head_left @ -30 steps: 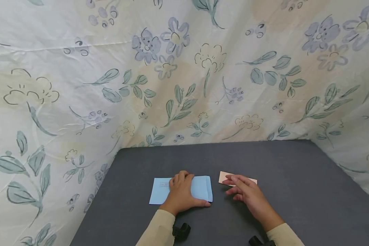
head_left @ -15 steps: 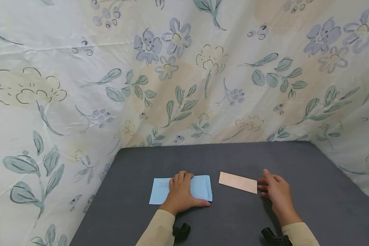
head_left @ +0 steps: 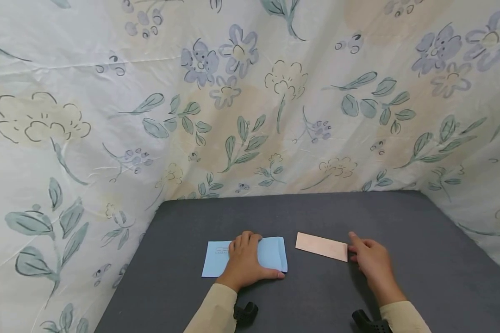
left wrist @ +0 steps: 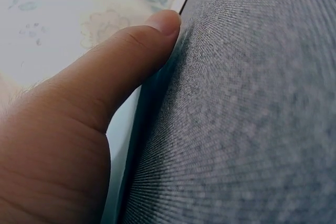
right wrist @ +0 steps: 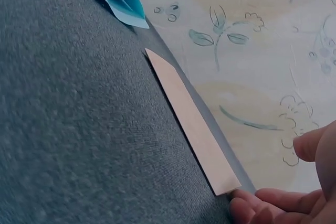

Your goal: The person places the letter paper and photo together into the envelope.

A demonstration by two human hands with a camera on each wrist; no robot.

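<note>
A light blue envelope (head_left: 271, 254) lies on the dark table in the head view, small printed lines near its left end. My left hand (head_left: 245, 261) spans it, fingertips at the far edge and thumb along the near edge. In the right wrist view, the mouth of the envelope (right wrist: 125, 4) gapes on the side facing the card. Right of it lies a flat, pale pinkish-tan strip of card (head_left: 321, 247), slightly slanted. My right hand (head_left: 372, 263) is at the card's right end. Its fingertips (right wrist: 242, 208) meet that end, while the thumb (right wrist: 310, 144) stands apart above.
The dark grey table (head_left: 300, 212) runs back to a hanging floral cloth (head_left: 250, 138), which also encloses both sides. Black wrist devices show at each cuff, one at the left wrist (head_left: 246, 314) and one at the right (head_left: 368, 321).
My right hand has swung right from over the card to its right end, uncovering it, then shifted slightly left to meet that end. The left hand and envelope stay in place.
</note>
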